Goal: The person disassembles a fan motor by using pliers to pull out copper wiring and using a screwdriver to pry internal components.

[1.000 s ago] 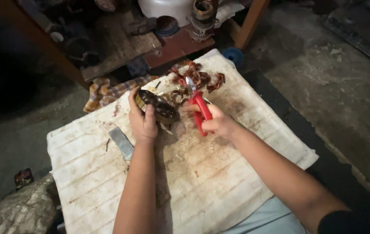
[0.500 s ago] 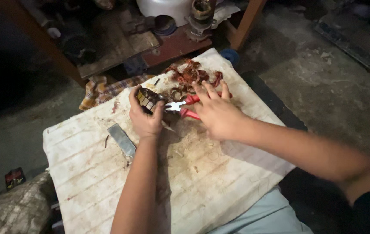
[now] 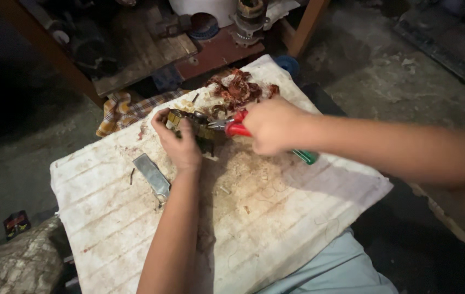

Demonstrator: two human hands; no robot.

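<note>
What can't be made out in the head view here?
- Pliers: jaws and most of both handles hidden by the right hand; what they bite is unclear.
- Small motor part: underside covered by the left hand, details too dark.
- Green-handled tool: only the handle end shows past the right hand.
- Reddish wire pile: blurred, strands indistinct.
- Shelf items: cut off by the top edge, in shadow.

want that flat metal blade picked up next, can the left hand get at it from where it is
Probably yes. The flat metal blade lies bare on the white cloth just beside the left hand, nothing covering it. But that hand's grip is full: it holds the small metal part and would have to let go first.
</note>
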